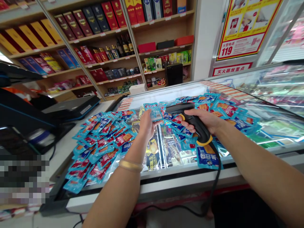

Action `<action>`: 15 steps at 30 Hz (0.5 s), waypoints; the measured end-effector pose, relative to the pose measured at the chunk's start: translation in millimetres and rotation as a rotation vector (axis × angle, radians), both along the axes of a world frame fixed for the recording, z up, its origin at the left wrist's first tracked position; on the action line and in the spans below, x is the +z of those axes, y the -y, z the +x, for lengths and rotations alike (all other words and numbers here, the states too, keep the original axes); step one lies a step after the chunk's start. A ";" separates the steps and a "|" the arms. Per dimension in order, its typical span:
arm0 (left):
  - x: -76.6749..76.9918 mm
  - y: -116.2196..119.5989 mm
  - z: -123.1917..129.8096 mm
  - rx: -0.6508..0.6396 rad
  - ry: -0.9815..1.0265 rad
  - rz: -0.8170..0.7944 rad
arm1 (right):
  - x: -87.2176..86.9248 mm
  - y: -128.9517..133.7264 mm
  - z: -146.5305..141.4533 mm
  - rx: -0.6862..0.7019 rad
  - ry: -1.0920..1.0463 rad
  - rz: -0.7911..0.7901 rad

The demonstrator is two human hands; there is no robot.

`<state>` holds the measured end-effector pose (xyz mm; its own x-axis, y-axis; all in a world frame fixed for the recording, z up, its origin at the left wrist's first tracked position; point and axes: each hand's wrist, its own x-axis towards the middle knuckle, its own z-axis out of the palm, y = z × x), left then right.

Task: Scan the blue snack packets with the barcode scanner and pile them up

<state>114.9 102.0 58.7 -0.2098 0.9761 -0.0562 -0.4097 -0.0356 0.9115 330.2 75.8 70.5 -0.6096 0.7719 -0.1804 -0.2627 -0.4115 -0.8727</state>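
Observation:
My left hand [147, 123] is closed on a blue snack packet [155, 113], whose pale printed side faces up. Just right of it, my right hand [206, 118] wraps round the grip of a black and yellow barcode scanner [196, 124]; the scanner's head points left, toward the packet. A cable hangs from the grip over the front edge. On the left of the glass lies a large pile of blue and red snack packets [102, 139]. Another pile [223, 109] spreads behind and below my right hand. One packet [208, 156] lies near the front edge.
The packets rest on a glass-topped freezer [175, 183] with goods visible inside. At left are a side counter with a black device [73, 106] and dark equipment. Shelves of boxes and bottles [102, 31] line the back wall. The scanner's cable [215, 183] trails down in front.

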 end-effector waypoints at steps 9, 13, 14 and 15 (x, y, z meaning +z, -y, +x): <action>-1.0 -1.5 -0.6 0.009 -0.042 -0.020 | -3.5 -2.6 0.1 0.009 0.041 0.008; -6.1 -2.6 -0.2 -0.057 -0.110 -0.006 | -4.8 -2.5 2.0 -0.002 0.037 0.014; -8.1 -3.0 -0.2 -0.067 -0.140 0.004 | -4.7 -2.2 2.8 -0.011 0.018 0.016; -10.1 -3.5 -0.5 -0.061 -0.188 0.034 | -4.4 -1.7 3.3 -0.023 -0.007 0.018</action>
<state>114.4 105.5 48.6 -0.1540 0.9880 0.0121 -0.2350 -0.0485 0.9708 333.5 77.5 66.1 -0.5926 0.7890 -0.1625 -0.2783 -0.3898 -0.8779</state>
